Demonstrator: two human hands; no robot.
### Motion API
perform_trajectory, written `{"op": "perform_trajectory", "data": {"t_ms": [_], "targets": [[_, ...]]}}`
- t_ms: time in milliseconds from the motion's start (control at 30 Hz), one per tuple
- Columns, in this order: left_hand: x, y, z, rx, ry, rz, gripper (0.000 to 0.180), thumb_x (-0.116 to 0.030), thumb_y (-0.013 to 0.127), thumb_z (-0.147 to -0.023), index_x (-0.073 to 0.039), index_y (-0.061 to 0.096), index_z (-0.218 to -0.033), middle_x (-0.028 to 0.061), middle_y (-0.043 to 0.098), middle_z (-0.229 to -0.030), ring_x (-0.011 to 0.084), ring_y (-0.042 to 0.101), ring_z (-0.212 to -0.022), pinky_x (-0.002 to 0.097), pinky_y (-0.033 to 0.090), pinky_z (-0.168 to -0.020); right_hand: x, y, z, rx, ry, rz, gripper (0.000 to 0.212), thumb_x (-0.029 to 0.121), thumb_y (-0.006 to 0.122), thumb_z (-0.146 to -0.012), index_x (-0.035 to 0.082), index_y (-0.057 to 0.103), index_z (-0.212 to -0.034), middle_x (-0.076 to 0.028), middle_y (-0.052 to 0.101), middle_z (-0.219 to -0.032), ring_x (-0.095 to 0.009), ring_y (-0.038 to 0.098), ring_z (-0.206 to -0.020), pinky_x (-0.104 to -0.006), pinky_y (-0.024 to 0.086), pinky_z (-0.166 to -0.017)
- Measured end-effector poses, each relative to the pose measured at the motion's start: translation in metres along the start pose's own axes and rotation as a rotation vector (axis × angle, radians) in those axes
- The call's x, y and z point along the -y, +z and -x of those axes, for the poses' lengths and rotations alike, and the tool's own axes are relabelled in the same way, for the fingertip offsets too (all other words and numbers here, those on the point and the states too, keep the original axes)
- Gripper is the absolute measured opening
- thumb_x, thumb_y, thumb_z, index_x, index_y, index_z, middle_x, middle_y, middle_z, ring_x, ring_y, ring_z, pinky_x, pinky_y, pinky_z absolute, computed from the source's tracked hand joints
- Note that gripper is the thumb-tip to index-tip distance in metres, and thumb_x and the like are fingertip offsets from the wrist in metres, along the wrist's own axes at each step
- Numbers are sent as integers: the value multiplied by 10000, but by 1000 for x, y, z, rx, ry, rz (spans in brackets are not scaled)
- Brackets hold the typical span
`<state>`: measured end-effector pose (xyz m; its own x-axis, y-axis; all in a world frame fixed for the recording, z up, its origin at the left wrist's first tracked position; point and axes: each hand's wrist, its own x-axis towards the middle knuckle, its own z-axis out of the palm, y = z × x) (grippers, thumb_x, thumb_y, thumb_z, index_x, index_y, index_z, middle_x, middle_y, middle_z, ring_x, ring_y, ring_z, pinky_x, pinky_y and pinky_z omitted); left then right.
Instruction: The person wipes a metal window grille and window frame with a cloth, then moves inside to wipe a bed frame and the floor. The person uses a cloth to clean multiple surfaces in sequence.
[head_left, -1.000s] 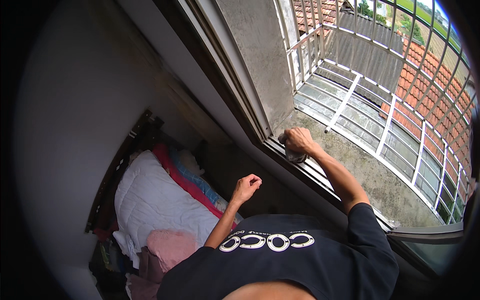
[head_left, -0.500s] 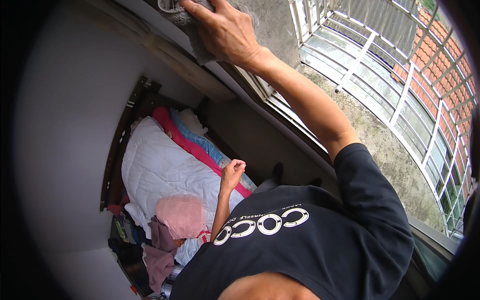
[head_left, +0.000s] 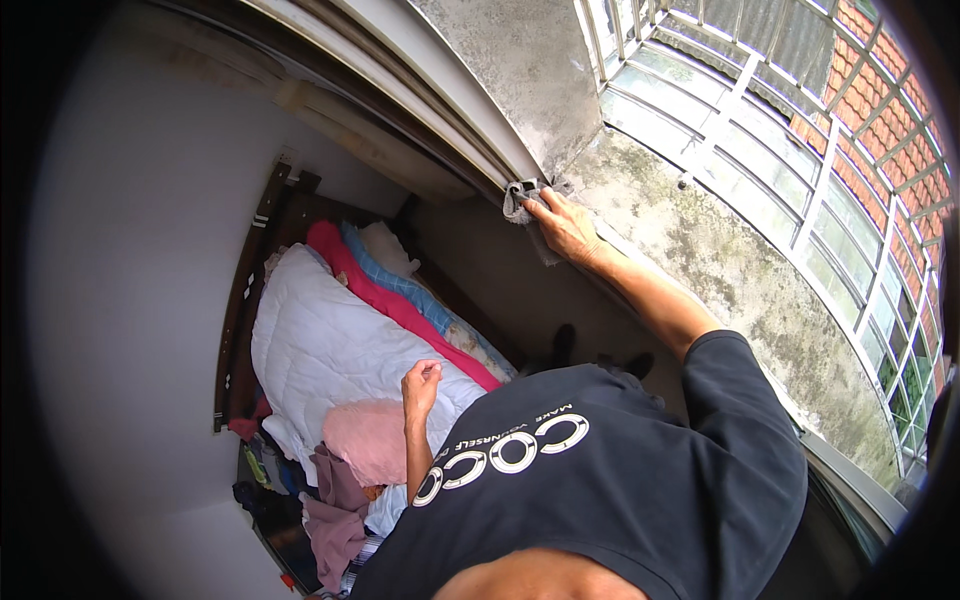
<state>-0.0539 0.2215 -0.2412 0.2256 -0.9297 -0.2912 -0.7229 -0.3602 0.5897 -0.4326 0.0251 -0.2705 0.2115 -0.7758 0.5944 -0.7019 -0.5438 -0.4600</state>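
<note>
My right hand [head_left: 568, 228] is closed on a crumpled grey cloth [head_left: 522, 204]. It presses the cloth against the window frame [head_left: 440, 100], at the corner where the upright side meets the sill. Part of the cloth hangs down on the room side, below my fingers. My left hand [head_left: 421, 388] is held up in front of the bed, its fingers curled together. Whether anything small sits in those fingers cannot be made out.
A bed with a white quilt [head_left: 310, 320], a pink blanket [head_left: 372, 440] and piled clothes [head_left: 335, 520] stands to the left. Outside the opening lie a stained concrete ledge [head_left: 680, 250] and a metal window cage [head_left: 815, 190]. My feet [head_left: 565, 345] are on the dark floor.
My right hand has come down along the window frame with the grey cloth, from the top of the view to the sill corner. My left hand has shifted left and slightly lower.
</note>
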Motion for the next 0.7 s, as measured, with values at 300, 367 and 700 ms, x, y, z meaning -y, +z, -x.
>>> {"op": "perform_trajectory", "data": {"t_ms": [300,367,700], "targets": [[-57,36,-30,124,258,-131,245,-271,659,-859,-66,698,-988,129,719,-898,246,703,-828,353,546,-755,-2,4,-18,514,109,360,223,233,594,-793,115,674,-965,-106,648,-972,-275,647,-920,-448,507,-743],[-71,34,-35,196,322,-165,267,-278,655,-865,-73,697,-1032,114,721,-924,228,699,-823,331,538,-771,9,-48,-50,899,206,333,328,296,563,-821,113,716,-1045,-150,697,-1074,-278,670,-1040,-404,523,-860],[-251,-37,-112,-197,783,310,662,-314,695,-877,3,374,-1361,181,513,-1312,234,627,-976,352,516,-805,150,-359,-278,-493,-393,-75,282,130,534,-915,73,586,-1186,-168,554,-1013,-373,598,-894,-452,465,-744]]}}
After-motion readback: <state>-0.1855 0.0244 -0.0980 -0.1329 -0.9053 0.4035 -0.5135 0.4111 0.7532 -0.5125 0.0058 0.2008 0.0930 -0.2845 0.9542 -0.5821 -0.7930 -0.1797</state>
